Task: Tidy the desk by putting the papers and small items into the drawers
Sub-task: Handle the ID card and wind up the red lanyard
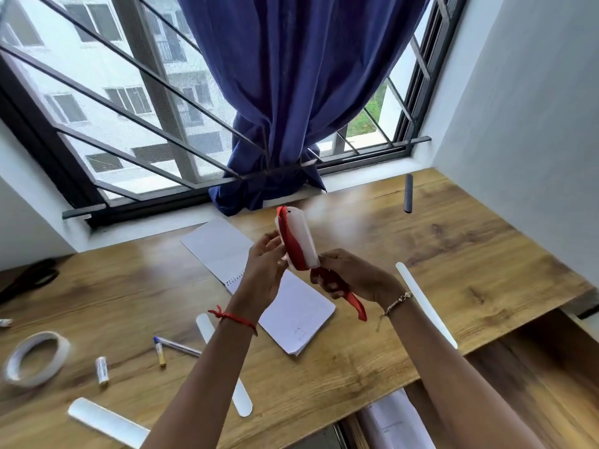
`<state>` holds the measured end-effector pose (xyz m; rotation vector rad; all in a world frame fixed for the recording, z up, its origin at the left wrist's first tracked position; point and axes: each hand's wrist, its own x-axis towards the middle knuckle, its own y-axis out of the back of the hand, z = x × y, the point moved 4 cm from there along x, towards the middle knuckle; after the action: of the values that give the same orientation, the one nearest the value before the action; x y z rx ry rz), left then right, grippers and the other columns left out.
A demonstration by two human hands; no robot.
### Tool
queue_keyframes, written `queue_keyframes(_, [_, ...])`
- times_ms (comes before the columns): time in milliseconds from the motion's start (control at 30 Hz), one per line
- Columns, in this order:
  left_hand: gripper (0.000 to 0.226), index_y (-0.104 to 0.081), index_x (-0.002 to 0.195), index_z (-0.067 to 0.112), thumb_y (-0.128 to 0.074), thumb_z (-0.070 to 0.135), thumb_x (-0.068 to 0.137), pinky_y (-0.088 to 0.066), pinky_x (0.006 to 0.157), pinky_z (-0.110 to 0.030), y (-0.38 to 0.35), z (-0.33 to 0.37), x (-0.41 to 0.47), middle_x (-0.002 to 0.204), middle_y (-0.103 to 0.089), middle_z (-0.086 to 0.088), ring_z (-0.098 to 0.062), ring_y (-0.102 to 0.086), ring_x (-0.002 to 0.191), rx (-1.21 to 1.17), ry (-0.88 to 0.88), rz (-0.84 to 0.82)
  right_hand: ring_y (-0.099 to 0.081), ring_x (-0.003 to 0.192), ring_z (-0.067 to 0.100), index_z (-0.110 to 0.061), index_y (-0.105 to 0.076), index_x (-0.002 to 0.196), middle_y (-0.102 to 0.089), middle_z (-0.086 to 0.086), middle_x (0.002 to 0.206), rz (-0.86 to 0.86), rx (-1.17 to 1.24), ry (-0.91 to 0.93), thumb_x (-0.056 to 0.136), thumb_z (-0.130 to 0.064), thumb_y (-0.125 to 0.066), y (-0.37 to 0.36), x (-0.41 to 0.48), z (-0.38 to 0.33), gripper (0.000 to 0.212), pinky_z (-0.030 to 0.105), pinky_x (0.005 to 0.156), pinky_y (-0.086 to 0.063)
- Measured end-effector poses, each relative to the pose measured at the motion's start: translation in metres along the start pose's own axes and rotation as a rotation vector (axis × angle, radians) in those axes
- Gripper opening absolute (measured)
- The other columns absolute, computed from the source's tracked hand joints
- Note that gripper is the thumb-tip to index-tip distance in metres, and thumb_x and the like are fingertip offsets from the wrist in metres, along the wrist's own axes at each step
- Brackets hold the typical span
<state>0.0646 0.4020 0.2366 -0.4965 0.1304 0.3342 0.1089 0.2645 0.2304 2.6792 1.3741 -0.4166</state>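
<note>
Above desk (453, 254), hands (264, 273) around ribboned case (303, 241)

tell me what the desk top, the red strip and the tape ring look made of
Desk top: wood-grain board, likely laminate; grain and knots, soft sheen.
Red strip: fabric ribbon, satin-like; thin, limp, lying over the white piece in the left hand, draping below the right hand.
Tape ring: pale paper or plastic tape; blurred, so uncertain.

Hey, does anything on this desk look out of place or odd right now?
Nothing is spilled or broken. The blue curtain bunches on the sill at the desk's back edge, one white strip reaches the front edge above the open drawer, and red ribbon trails loose below the right hand.
</note>
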Motion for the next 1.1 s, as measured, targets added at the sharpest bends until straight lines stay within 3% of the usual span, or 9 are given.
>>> queue_keyframes(167, [0.027, -0.048, 0.116, -0.003, -0.039, -0.009, 0.092, -0.058, 0.058, -0.031, -0.002, -0.005, -0.003, 0.092, -0.06, -0.017, -0.023, -0.065, 0.075, 0.003, 0.026, -0.013, -0.033, 0.048, 0.009, -0.015, -0.066, 0.083, -0.049, 0.008, 0.071, -0.052, 0.083, -0.041, 0.101, -0.021, -0.034, 0.005, -0.004, 0.007, 0.037, 0.02, 0.04, -0.028])
queue_keyframes(267, [0.022, -0.05, 0.111, 0.0, -0.039, -0.006, 0.093, -0.058, 0.058, -0.031, -0.003, -0.007, -0.002, 0.088, -0.061, -0.015, -0.024, -0.065, 0.075, 0.031, 0.024, -0.014, -0.033, 0.047, 0.008, -0.001, -0.063, 0.108, -0.05, 0.003, 0.066, -0.068, 0.072, -0.11, 0.101, -0.026, -0.035, 0.006, -0.006, 0.018, 0.039, 0.019, 0.04, -0.03])
queue_keyframes(333, [0.019, -0.053, 0.102, 0.004, -0.038, -0.005, 0.094, -0.057, 0.057, -0.03, -0.004, -0.01, -0.002, 0.087, -0.06, -0.014, -0.025, -0.062, 0.078, 0.067, 0.028, 0.005, -0.033, 0.047, 0.008, 0.004, -0.059, 0.114, -0.049, 0.001, 0.064, -0.081, 0.04, -0.144, 0.1, -0.03, -0.037, 0.004, -0.007, 0.023, 0.043, 0.018, 0.04, -0.03])
queue_keyframes(400, [0.019, -0.055, 0.096, 0.008, -0.039, -0.002, 0.095, -0.056, 0.056, -0.029, -0.002, -0.015, -0.001, 0.087, -0.06, -0.011, -0.025, -0.061, 0.08, 0.103, 0.036, 0.045, -0.033, 0.047, 0.007, 0.005, -0.058, 0.114, -0.048, 0.002, 0.064, -0.094, -0.036, -0.172, 0.099, -0.03, -0.039, 0.003, -0.009, 0.024, 0.043, 0.018, 0.039, -0.03])
queue_keyframes(600, [0.013, -0.049, 0.104, 0.01, -0.043, 0.003, 0.095, -0.054, 0.069, -0.042, 0.005, -0.031, 0.002, 0.1, -0.056, -0.005, -0.025, -0.057, 0.097, 0.231, 0.042, 0.176, -0.039, 0.041, 0.004, 0.005, -0.058, 0.113, -0.049, 0.001, 0.06, -0.147, -0.407, -0.237, 0.096, -0.012, -0.046, -0.002, -0.016, 0.017, 0.027, 0.019, 0.041, -0.035])
queue_keyframes(733, [0.021, -0.045, 0.115, 0.01, -0.046, 0.005, 0.094, -0.05, 0.089, -0.052, 0.012, -0.039, 0.003, 0.119, -0.053, -0.009, -0.026, -0.052, 0.11, 0.456, 0.044, 0.164, -0.044, 0.038, 0.006, 0.007, -0.067, 0.093, -0.051, -0.005, 0.048, -0.069, -0.546, -0.103, 0.09, -0.009, -0.057, 0.002, -0.014, 0.001, 0.018, 0.019, 0.04, -0.039])
queue_keyframes(900, [0.023, -0.048, 0.116, 0.008, -0.049, 0.005, 0.093, -0.053, 0.084, -0.052, 0.012, -0.046, 0.001, 0.12, -0.055, -0.015, -0.031, -0.056, 0.111, 0.539, 0.071, 0.049, -0.048, 0.044, 0.007, 0.007, -0.07, 0.084, -0.059, 0.003, 0.056, 0.109, -0.543, 0.094, 0.079, -0.004, -0.07, 0.017, -0.014, -0.018, 0.012, 0.016, 0.042, -0.039])
queue_keyframes(1100, [0.02, -0.049, 0.109, 0.014, -0.052, 0.004, 0.092, -0.054, 0.079, -0.045, 0.006, -0.045, -0.003, 0.117, -0.057, -0.015, -0.03, -0.057, 0.108, 0.595, 0.132, -0.065, -0.053, 0.049, 0.017, -0.003, -0.073, 0.08, -0.068, 0.014, 0.066, 0.329, -0.493, 0.232, 0.07, -0.005, -0.077, 0.025, -0.009, -0.021, 0.011, 0.025, 0.049, -0.046])
